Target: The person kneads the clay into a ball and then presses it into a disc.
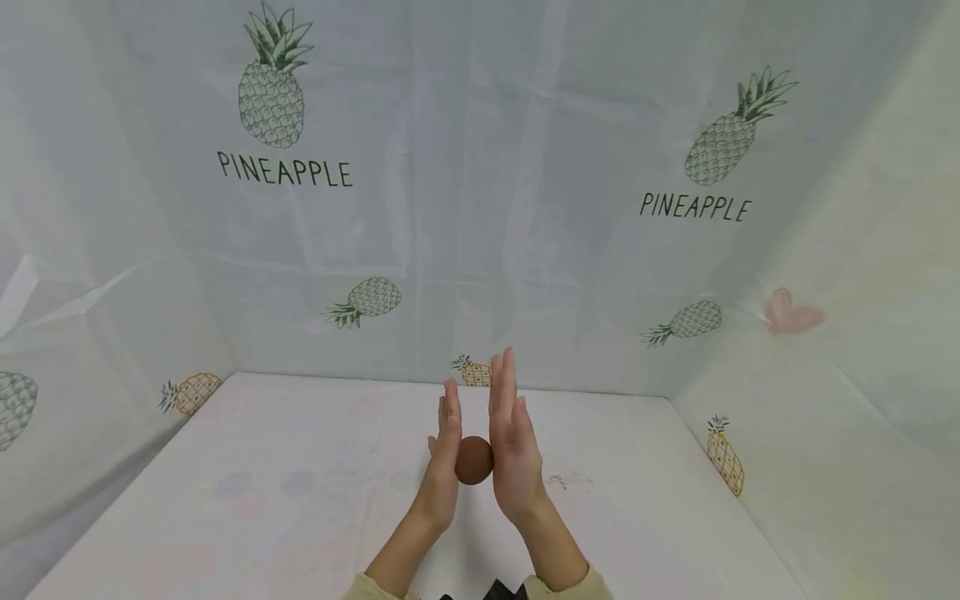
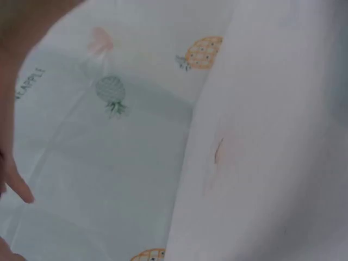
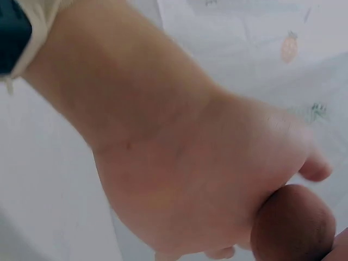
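Observation:
A smooth brown ball (image 1: 475, 460), perhaps of clay, sits between two facing palms above the table. My left hand (image 1: 444, 467) touches it from the left with its fingers straight and pointing up. On the other side my right hand (image 1: 516, 462) lies against it, fingers also extended. Close up in the right wrist view, the ball (image 3: 293, 225) shows a rounded surface beside the right palm (image 3: 190, 179). Only part of a hand (image 2: 6, 119) enters the left edge of the left wrist view, where the ball is out of sight.
A white-covered table (image 1: 300, 533) with faint pink and bluish stains lies under the hands. Pale sheeting (image 1: 480, 192) printed with pineapples rises behind it and on both sides. A small reddish mark (image 1: 557, 481) shows on the tabletop right of the hands.

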